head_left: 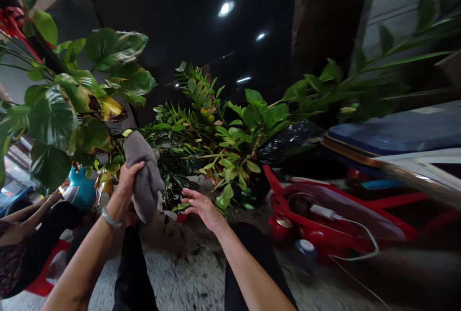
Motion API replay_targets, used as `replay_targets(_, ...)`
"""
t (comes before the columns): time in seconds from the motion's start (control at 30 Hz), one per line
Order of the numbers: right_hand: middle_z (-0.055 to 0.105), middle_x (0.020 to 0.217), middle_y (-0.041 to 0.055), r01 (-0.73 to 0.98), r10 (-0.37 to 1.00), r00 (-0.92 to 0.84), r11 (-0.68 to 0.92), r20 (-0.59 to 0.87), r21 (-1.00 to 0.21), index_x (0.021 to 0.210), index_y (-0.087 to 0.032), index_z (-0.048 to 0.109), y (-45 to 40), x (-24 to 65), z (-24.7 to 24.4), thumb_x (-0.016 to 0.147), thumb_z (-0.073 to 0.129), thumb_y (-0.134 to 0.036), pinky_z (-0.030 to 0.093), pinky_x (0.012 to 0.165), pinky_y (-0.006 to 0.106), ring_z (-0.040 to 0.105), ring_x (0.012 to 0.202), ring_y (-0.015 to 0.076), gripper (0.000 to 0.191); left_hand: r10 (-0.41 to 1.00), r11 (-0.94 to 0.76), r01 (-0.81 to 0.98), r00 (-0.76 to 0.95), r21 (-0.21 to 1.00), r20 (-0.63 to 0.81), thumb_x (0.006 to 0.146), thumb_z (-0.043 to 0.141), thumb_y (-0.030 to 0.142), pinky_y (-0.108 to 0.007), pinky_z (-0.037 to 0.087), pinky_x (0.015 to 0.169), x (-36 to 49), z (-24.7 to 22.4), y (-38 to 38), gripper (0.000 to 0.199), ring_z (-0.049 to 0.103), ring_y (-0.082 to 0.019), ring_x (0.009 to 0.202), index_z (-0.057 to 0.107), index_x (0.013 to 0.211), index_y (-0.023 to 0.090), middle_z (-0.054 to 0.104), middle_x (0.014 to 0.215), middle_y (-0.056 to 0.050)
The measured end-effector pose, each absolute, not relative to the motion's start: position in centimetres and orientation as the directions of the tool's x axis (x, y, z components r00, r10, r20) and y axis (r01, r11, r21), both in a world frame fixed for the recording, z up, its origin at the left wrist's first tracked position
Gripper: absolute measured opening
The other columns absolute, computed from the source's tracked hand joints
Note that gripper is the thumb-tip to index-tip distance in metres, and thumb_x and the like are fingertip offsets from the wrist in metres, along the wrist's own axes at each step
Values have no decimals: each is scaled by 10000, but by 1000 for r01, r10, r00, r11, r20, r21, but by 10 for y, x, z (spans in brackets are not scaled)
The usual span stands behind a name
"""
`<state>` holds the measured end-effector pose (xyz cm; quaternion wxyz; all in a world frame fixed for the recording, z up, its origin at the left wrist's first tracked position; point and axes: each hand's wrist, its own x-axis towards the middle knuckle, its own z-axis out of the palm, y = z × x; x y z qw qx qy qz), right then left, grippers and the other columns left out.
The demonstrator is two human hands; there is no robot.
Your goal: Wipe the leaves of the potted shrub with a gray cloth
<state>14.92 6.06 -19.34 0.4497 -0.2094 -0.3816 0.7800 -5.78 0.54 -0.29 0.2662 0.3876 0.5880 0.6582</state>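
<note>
My left hand point(125, 184), with a pale bangle on its wrist, grips a folded grey cloth point(146, 176). That cloth is held up beside the leaves of a big broad-leafed plant point(54, 116). My right hand point(204, 209) is bare, its fingers stretched out toward the left and apart, with nothing in them. It is in front of a lower leafy plant point(234, 162), some of whose leaves are yellowing. Whether the fingertips touch any leaf I cannot tell.
To the right stands a red frame point(345, 241) with a white plug-like adapter point(324, 211) and cable on it, beneath a blue-topped surface point(392, 131). A seated person point(25, 241) is at the left near a teal object point(81, 188). A dark glossy panel point(201, 18) rises behind the plants.
</note>
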Motion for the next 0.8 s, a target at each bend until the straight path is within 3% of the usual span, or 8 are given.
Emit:
replay_targets(0.1, 791, 1092, 81, -562, 869, -495, -307, 15, -768, 988, -249, 821, 59, 145, -193, 579, 852, -321, 579, 669, 320, 747, 920, 258, 416, 846, 19, 164, -528, 986, 72, 514, 850, 369, -301, 522, 610, -43, -53, -4, 392, 637, -200, 631, 723, 810, 146, 709, 689, -27)
replay_targets(0.2, 810, 919, 86, -589, 894, -448, -293, 3, -753, 883, -214, 831, 61, 143, -196, 557, 886, -343, 580, 722, 338, 759, 843, 250, 354, 910, 65, 183, -414, 981, 16, 515, 859, 363, -309, 525, 608, -29, -79, -20, 401, 642, -211, 643, 730, 825, 144, 716, 705, -37)
replay_targets(0.4, 797, 770, 79, -643, 933, -351, -300, -78, -705, 762, -190, 814, 71, 140, -206, 486, 943, -354, 586, 752, 369, 762, 749, 245, 346, 848, -220, 254, -428, 942, 314, 548, 853, 368, -275, 518, 646, -14, -12, 25, 417, 635, -177, 685, 715, 874, 149, 715, 778, -17)
replay_targets(0.47, 794, 758, 74, -645, 933, -350, -307, -87, -700, 749, -192, 809, 74, 136, -210, 457, 950, -327, 588, 739, 369, 758, 731, 241, 352, 852, -263, 259, -389, 929, 350, 562, 836, 373, -278, 521, 671, -10, 1, 51, 444, 639, -177, 712, 711, 927, 154, 721, 820, -17)
replay_targets(0.53, 791, 745, 69, -645, 933, -348, -309, -92, -699, 742, -194, 803, 76, 131, -213, 446, 948, -316, 587, 726, 370, 752, 714, 237, 352, 921, -173, 310, -285, 935, 265, 553, 820, 347, -286, 515, 663, -7, -3, 68, 427, 628, -179, 696, 710, 917, 152, 712, 791, -11)
replay_targets(0.6, 781, 714, 63, -645, 933, -347, -311, -94, -698, 720, -191, 794, 77, 128, -216, 449, 939, -315, 583, 708, 366, 738, 677, 226, 332, 990, -6, 429, -128, 903, 67, 533, 807, 303, -292, 498, 633, -5, -18, 71, 366, 606, -182, 663, 715, 848, 140, 692, 727, -7)
replay_targets(0.7, 759, 665, 52, -639, 932, -351, -310, -91, -704, 659, -183, 770, 77, 127, -219, 442, 932, -315, 571, 668, 353, 706, 613, 205, 301, 977, 70, 591, 122, 804, -175, 541, 814, 288, -296, 487, 628, -1, -29, 60, 363, 605, -196, 684, 740, 858, 129, 704, 738, -12)
replay_targets(0.8, 743, 635, 35, -631, 933, -349, -305, -90, -713, 625, -191, 748, 78, 129, -220, 431, 938, -347, 559, 656, 350, 695, 600, 200, 313, 969, -69, 563, 235, 823, -80, 583, 842, 336, -301, 511, 697, 5, -6, 53, 481, 642, -223, 789, 748, 1011, 137, 743, 867, -29)
